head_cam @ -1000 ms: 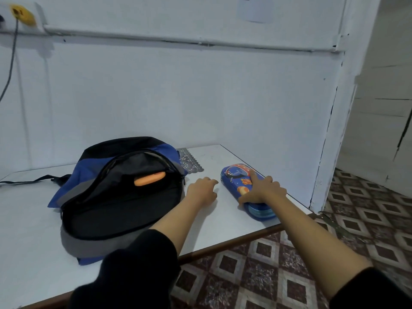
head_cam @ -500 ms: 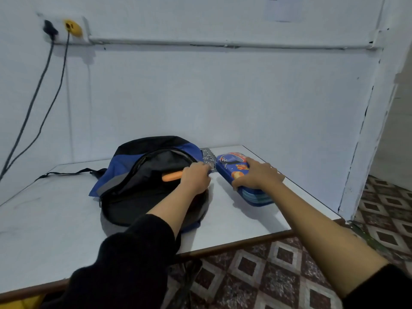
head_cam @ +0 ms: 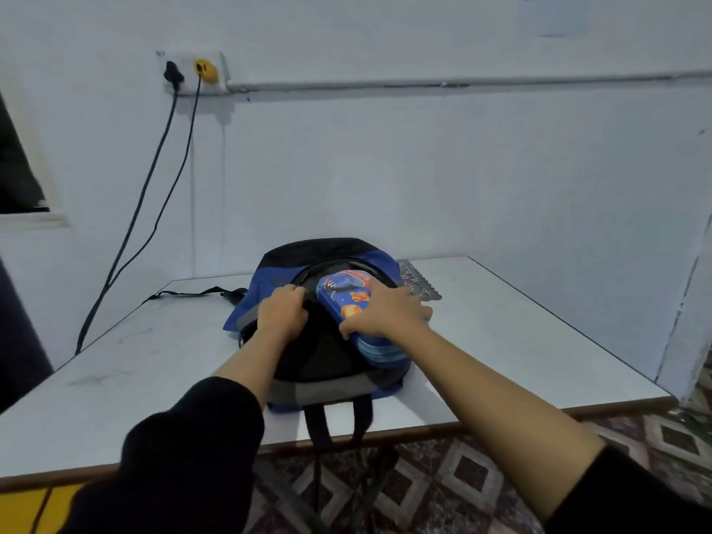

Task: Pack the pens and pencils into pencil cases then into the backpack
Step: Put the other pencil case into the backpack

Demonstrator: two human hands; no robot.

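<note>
A person's left hand grips the opening's rim of a blue-and-black backpack on a white table, while the right hand clasps a blue printed pencil case over its mouth. Lifting the rim and tilting the case nose-down should ease entry.

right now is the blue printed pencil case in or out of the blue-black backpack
Partly in: the blue printed pencil case has its far end inside the blue-black backpack, near end out under the right hand.
</note>
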